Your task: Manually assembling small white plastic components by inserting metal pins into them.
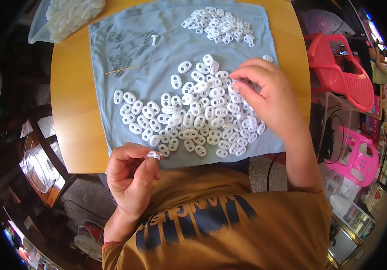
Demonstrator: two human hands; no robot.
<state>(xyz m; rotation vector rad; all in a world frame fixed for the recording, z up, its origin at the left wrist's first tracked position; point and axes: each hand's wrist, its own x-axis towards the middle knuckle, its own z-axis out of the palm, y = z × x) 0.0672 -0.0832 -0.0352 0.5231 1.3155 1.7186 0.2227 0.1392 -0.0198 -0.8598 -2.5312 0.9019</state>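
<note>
Near the cloth's front edge, my left hand (133,173) pinches a small white plastic plunger (152,155) between thumb and fingers. A thin metal spring (160,155) sticks out of it to the right. My right hand (265,87) reaches over the right side of a wide spread of white oval two-hole cord lock pieces (195,108). Its thumb and index fingertips close around the edge of one white piece (233,88), partly hidden by the fingers. Some pieces lie flat; others overlap or lean on each other.
A light blue cloth (157,63) covers much of the wooden table (74,112). On it lie a heap of smaller white parts (222,27), scattered springs (121,56), one white plunger (154,40) and a thin stick (123,69). A clear tub (38,27) stands far left; red (337,67) and pink chairs (357,155) stand right.
</note>
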